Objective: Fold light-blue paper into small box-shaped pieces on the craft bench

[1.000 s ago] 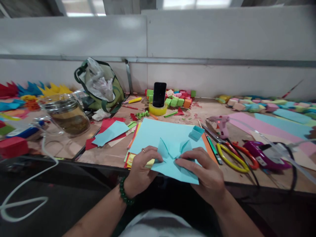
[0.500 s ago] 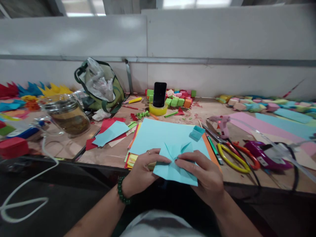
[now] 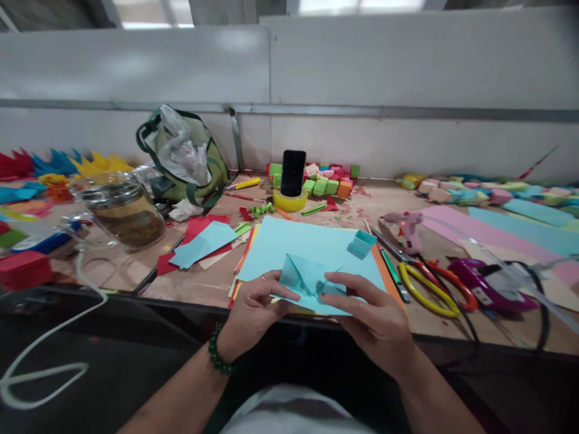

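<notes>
A creased light blue paper [image 3: 312, 286] is held between both hands above the near edge of the paper stack. My left hand [image 3: 256, 307] pinches its left side, thumb below and fingers on top. On its right side, my right hand [image 3: 377, 313] grips it, with the index and middle fingertips near the centre fold. Part of the paper stands up in a pointed flap at the left. Under it lies a flat light blue sheet [image 3: 298, 241] on top of coloured sheets, and a small folded blue piece [image 3: 362, 243] rests at that sheet's right side.
Yellow-handled scissors [image 3: 427, 292], a pink glue gun [image 3: 409, 232] and a purple tool [image 3: 488, 283] lie to the right. A phone [image 3: 293, 173] stands in a yellow tape roll [image 3: 289, 201]. At left are a glass jar [image 3: 126, 211], a bag [image 3: 212, 157] and paper scraps [image 3: 205, 242].
The held paper has tilted flatter, and its left flap now stands up more. My left hand has shifted slightly left, while my right hand has moved little.
</notes>
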{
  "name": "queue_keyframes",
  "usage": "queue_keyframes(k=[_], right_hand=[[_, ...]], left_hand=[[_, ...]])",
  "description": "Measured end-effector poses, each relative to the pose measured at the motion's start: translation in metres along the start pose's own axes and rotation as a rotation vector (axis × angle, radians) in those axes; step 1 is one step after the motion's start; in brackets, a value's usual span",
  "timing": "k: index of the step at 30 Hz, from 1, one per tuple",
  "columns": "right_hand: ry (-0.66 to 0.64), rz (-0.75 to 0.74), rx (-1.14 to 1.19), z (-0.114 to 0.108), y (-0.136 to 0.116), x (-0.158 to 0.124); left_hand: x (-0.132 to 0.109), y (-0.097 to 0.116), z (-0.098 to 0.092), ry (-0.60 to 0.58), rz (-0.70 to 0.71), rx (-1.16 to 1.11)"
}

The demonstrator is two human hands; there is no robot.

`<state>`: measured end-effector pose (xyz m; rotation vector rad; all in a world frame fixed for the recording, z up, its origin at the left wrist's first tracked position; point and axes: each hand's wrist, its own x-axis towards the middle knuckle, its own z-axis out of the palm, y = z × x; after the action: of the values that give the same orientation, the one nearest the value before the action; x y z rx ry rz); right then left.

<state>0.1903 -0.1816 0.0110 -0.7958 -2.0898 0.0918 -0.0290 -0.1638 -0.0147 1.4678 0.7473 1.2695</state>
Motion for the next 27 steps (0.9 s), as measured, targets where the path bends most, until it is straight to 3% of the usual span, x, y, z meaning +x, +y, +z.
queue_keyframes(k=[3, 7, 10, 15, 19, 24, 27], right_hand=[[0.000, 0.070, 0.095, 0.003, -0.001, 0.000], [0.010, 0.152, 0.211, 0.010, -0.001, -0.002], [0.037, 0.224, 0.287, 0.016, 0.000, -0.004], [0.329, 0.451, 0.312, 0.033, -0.002, -0.003], [0.503, 0.609, 0.567, 0.045, -0.003, 0.001], [0.286, 0.849, 0.864, 0.045, 0.000, 0.001], [0.271, 0.923, 0.904, 0.043, 0.002, -0.002]], left_hand=[[-0.001, 0.006, 0.003, 0.025, -0.008, 0.061], [-0.001, 0.011, 0.006, -0.009, -0.150, 0.099], [0.000, 0.010, 0.009, 0.062, -0.206, 0.093], [0.002, 0.006, 0.018, 0.168, -0.118, 0.086], [0.004, 0.003, 0.024, 0.172, -0.097, -0.069], [0.010, 0.002, 0.023, 0.137, -0.146, -0.115], [0.015, 0.001, 0.019, 0.117, -0.193, -0.124]])
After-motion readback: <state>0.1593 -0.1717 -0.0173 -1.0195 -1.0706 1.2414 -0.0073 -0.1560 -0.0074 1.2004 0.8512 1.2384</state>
